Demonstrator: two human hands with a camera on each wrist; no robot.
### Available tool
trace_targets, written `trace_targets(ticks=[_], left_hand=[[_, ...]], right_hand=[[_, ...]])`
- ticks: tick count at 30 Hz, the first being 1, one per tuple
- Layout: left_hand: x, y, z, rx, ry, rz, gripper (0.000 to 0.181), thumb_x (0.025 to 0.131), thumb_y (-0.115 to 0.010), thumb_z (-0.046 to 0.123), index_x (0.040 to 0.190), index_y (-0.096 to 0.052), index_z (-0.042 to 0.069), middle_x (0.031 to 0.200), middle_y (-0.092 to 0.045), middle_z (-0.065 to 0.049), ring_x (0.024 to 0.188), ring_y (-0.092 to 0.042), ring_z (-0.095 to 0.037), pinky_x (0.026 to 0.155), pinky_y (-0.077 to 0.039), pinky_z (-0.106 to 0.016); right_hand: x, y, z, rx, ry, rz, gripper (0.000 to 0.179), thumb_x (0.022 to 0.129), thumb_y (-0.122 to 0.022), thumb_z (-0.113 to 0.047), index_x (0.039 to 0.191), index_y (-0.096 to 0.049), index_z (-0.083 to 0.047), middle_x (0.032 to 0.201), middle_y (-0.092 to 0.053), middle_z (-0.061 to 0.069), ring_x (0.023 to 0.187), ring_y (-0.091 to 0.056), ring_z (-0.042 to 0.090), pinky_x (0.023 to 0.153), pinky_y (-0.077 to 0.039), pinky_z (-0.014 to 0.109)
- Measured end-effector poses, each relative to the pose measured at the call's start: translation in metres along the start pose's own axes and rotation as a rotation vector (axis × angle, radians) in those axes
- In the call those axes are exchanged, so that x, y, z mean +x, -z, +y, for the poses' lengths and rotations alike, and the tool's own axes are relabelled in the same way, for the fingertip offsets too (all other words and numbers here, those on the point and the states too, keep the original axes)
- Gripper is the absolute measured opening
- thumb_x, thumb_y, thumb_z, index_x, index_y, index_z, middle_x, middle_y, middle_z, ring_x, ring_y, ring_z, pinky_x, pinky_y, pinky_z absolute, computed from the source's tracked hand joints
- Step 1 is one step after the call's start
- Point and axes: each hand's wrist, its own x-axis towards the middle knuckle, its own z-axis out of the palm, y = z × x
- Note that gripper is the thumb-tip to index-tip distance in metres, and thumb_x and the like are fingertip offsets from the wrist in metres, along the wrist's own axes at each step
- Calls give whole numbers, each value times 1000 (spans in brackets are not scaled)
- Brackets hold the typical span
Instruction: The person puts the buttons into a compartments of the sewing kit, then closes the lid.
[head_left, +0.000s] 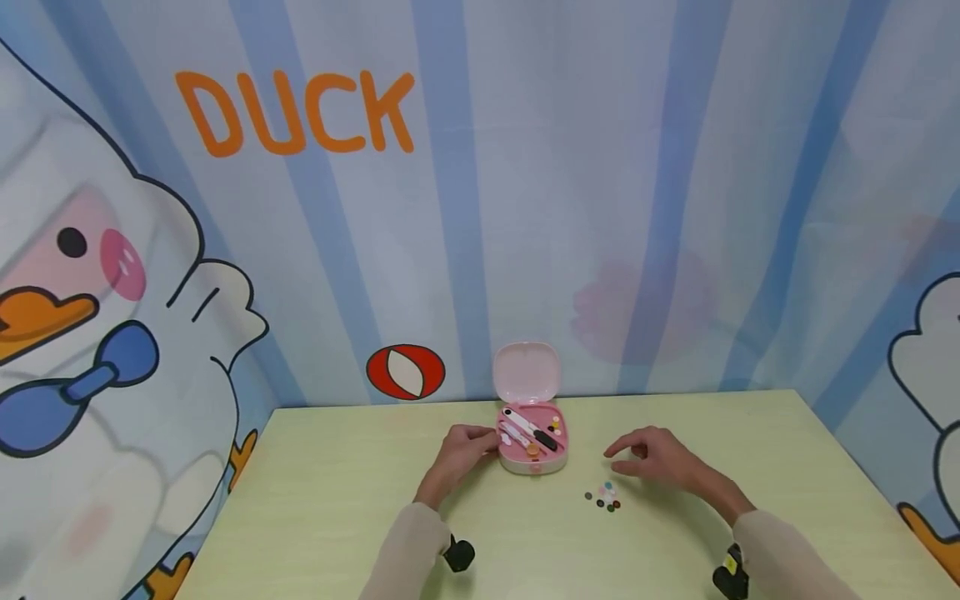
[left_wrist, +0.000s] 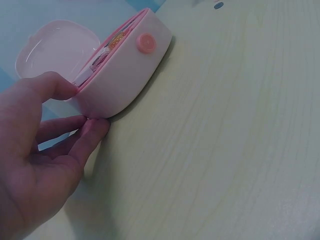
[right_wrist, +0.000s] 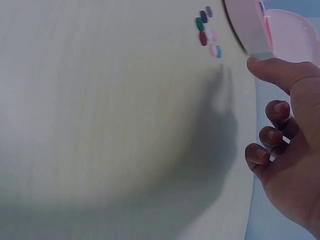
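Note:
A small pink sewing box (head_left: 532,467) stands at the back of the table with its lid (head_left: 527,375) raised. Inside lie a white tool with a black end (head_left: 546,440), an orange round piece (head_left: 532,450) and several tiny yellow and white bits. My left hand (head_left: 459,457) grips the box's left side, thumb at the rim (left_wrist: 82,89) and the other fingers low against the wall. To the right of the box, my right hand (head_left: 660,458) hovers above the table, holding nothing, thumb and forefinger apart. Several small coloured buttons (head_left: 611,508) lie in a loose cluster below it.
The pale wooden table (head_left: 337,500) ends at a striped blue curtain (head_left: 525,208) printed with ducks, right behind the raised lid. A black wrist device (head_left: 459,554) sits on the left wrist, another (head_left: 731,575) on the right.

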Motion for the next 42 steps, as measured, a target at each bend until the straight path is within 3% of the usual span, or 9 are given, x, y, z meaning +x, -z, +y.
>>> trace_targets(ticks=[7, 13, 25, 42], left_hand=[[0, 1, -3, 21, 6, 5, 37, 101, -67, 18, 127, -68, -9, 120, -71, -16, 104, -69, -23, 96, -58, -38], [0, 0, -4, 13, 2, 2, 37, 101, -67, 17, 127, -67, -10, 120, -71, -17, 103, -69, -23, 96, -59, -38], [-3, -1, -1, -1, -7, 5, 37, 101, -67, 16, 126, -68, -11, 119, -71, -18, 103, -70, -23, 96, -59, -39], [0, 0, -1, 9, 1, 4, 37, 102, -66, 16, 128, -67, -10, 120, -71, -17, 104, -69, -23, 95, -59, -38]], right_hand=[[-7, -12, 5, 16, -10, -55, 19, 91, -78, -7, 110, -81, -9, 66, -48, -5, 60, -37, 5, 57, -33, 24], [-9, -17, 4, 3, 32, -81, 16, 94, -74, -5, 108, -82, -7, 70, -51, -4, 60, -38, 5, 55, -35, 23], [-7, -19, -2, -101, 47, -88, 9, 93, -78, -14, 96, -82, -21, 73, -54, -9, 64, -40, 5, 57, -37, 23], [-4, -21, -11, -116, -51, -129, 13, 86, -82, -13, 82, -70, -17, 74, -54, -6, 71, -44, 8, 63, -37, 25]])
